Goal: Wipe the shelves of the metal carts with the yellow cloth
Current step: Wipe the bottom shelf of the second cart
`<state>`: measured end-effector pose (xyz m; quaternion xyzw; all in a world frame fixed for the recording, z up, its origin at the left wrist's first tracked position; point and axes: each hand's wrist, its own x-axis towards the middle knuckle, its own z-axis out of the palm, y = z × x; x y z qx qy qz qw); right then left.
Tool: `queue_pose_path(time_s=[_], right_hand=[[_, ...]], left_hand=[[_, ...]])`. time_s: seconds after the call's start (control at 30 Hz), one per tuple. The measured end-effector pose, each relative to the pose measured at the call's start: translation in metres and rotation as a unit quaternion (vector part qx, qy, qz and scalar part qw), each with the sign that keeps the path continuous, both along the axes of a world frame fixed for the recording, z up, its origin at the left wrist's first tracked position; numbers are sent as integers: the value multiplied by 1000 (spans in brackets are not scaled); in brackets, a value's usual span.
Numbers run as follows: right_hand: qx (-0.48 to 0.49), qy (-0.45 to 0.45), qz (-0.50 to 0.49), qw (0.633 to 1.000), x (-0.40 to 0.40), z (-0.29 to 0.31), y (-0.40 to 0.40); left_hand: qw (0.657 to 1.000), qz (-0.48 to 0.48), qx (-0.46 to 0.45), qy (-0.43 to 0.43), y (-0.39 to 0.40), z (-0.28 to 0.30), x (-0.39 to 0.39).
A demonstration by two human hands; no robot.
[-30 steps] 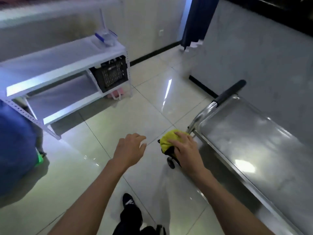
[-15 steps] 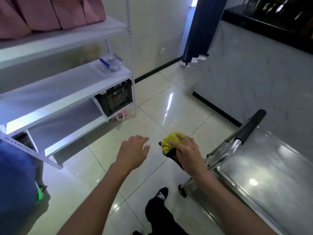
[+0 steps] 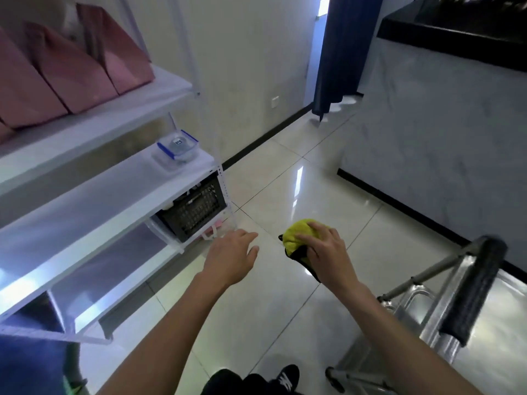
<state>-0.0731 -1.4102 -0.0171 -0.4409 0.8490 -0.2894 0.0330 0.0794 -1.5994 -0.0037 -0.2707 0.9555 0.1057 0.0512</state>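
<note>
Over the floor left of the metal cart (image 3: 427,317), my right hand (image 3: 328,252) bunches the yellow cloth (image 3: 296,232), soft, light and easily crumpled. My left hand (image 3: 231,252) hangs loose and empty; I judge a full-palm hold suits wiping.

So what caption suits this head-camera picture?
Right hand grips yellow cloth above floor, beside metal cart.

Count, head view: 2 hands, left hand (image 3: 231,259) and right hand (image 3: 330,252). 1 yellow cloth (image 3: 298,235). 1 metal cart (image 3: 445,317). 1 white shelving unit (image 3: 94,195). 3 pink bags (image 3: 71,69) on its top shelf visible. 1 clear lidded container (image 3: 178,146). 1 black crate (image 3: 196,209). 1 dark curtain (image 3: 342,49). 1 shoe (image 3: 286,377).
</note>
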Motion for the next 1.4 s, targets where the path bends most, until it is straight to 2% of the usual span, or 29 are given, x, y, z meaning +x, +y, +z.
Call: queue_pose_path(time_s=[0.43, 0.67, 0.97, 1.27, 1.4], right_hand=[[62, 23, -106, 992, -185, -7, -47], [77, 23, -220, 972, -285, 4, -48], [47, 3, -345, 937, -387, -10, -7], [1, -2, -451, 893, -517, -10, 99], [3, -4, -503, 864, -549, -12, 150]], left_hand=[[993, -96, 65, 23, -81, -27, -240], [972, -217, 71, 57, -104, -10, -399], [932, -351, 83, 39, -55, -16, -563], [879, -470, 75, 45, 60, -6, -743], [855, -505, 114, 42, 112, -5, -804]])
